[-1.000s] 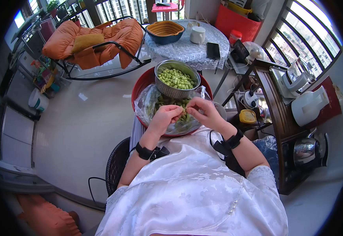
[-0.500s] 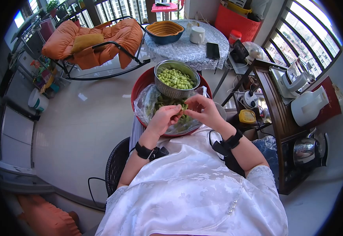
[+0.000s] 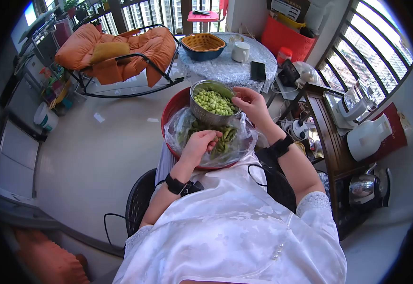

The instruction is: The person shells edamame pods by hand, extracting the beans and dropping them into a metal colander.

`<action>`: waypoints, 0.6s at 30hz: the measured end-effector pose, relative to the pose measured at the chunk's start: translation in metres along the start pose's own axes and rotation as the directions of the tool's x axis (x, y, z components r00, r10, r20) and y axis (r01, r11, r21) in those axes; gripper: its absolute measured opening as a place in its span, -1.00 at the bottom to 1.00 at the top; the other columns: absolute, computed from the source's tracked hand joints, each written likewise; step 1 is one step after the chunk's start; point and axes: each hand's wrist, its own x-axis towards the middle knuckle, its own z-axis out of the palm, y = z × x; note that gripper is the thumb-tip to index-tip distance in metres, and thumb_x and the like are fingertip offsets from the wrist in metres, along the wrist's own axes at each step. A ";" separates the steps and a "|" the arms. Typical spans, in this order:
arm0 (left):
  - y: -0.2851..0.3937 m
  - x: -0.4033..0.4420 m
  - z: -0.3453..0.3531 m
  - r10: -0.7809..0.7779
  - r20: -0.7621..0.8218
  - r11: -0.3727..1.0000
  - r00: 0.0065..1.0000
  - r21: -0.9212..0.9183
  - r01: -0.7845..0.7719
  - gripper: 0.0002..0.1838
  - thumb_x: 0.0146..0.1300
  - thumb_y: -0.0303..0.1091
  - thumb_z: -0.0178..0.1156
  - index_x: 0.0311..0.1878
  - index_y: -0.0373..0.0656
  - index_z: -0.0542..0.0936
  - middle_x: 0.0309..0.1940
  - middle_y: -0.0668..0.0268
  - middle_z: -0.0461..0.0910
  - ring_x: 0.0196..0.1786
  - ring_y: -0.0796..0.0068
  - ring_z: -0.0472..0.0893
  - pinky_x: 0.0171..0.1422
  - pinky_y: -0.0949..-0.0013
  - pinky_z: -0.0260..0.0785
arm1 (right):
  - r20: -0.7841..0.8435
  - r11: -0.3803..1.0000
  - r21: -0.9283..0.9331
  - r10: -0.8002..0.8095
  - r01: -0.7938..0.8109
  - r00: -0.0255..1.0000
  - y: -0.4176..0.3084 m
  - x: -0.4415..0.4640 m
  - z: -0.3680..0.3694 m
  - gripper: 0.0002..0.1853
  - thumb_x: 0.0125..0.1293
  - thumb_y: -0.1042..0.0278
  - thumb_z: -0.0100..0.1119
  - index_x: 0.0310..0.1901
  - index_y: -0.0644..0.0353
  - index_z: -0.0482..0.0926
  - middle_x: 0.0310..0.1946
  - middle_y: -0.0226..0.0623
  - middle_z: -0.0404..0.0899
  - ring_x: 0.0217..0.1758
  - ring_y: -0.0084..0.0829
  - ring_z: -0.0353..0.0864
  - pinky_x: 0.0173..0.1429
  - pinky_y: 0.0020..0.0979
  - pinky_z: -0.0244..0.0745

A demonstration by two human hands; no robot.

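A perforated metal colander holds many shelled green beans. It rests over the far side of a red basin. My right hand is at the colander's right rim, thumb and fingers closed about the edge. Lower down, a clear plastic bag lines the basin, with green bean pods lying in it. My left hand is just above these pods, its fingers curled in a pinch. What lies between those fingertips is too hidden to name.
Beyond the basin stands a round table with a yellow-and-blue basket, a white mug and a phone. An orange rocking chair is at the back left. A dark wooden shelf with appliances stands at right.
My hands, together over the pods before, have parted. The right hand has moved up and right to the colander's rim; the left stays low by the pods. The view has shifted slightly.
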 end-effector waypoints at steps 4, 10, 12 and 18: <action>-0.001 0.003 -0.005 0.050 0.010 0.999 0.999 0.017 -0.050 -0.75 0.37 -0.37 0.21 0.04 -0.22 0.67 -0.31 0.51 0.59 -0.29 0.75 0.49 -0.24 0.65 0.33 | 0.031 0.999 -0.039 0.021 -0.019 0.999 0.004 -0.004 0.005 -0.68 0.31 0.40 0.31 0.06 0.32 0.63 -0.33 -0.53 0.62 -0.34 -0.76 0.47 -0.25 -0.63 0.41; -0.004 0.006 -0.002 0.207 0.035 0.976 0.978 -0.082 -0.204 -0.61 0.31 -0.47 0.28 0.20 -0.22 0.52 -0.16 0.47 0.57 -0.20 0.72 0.54 -0.12 0.62 0.39 | 0.250 0.993 -0.076 -0.070 0.091 0.966 -0.027 -0.071 0.010 -0.72 0.25 0.44 0.35 0.00 0.23 0.67 -0.26 -0.45 0.60 -0.30 -0.69 0.54 -0.26 -0.60 0.44; -0.004 0.005 -0.003 0.208 0.085 0.976 0.974 -0.082 -0.201 -0.60 0.32 -0.46 0.28 0.21 -0.21 0.49 -0.14 0.45 0.57 -0.19 0.71 0.55 -0.10 0.62 0.40 | 0.376 0.970 -0.200 -0.054 0.137 0.925 -0.035 -0.086 0.012 -0.70 0.21 0.46 0.37 0.00 0.20 0.68 -0.25 -0.40 0.59 -0.29 -0.65 0.56 -0.27 -0.57 0.46; 0.011 -0.006 0.005 0.132 0.181 0.990 0.975 -0.081 -0.119 -0.61 0.36 -0.39 0.27 0.21 -0.22 0.47 -0.17 0.42 0.58 -0.17 0.67 0.60 -0.11 0.58 0.44 | 0.405 0.988 -0.109 0.141 -0.106 0.903 -0.019 -0.086 0.002 -0.76 0.30 0.44 0.33 -0.02 0.28 0.66 -0.23 -0.42 0.67 -0.27 -0.69 0.59 -0.23 -0.57 0.50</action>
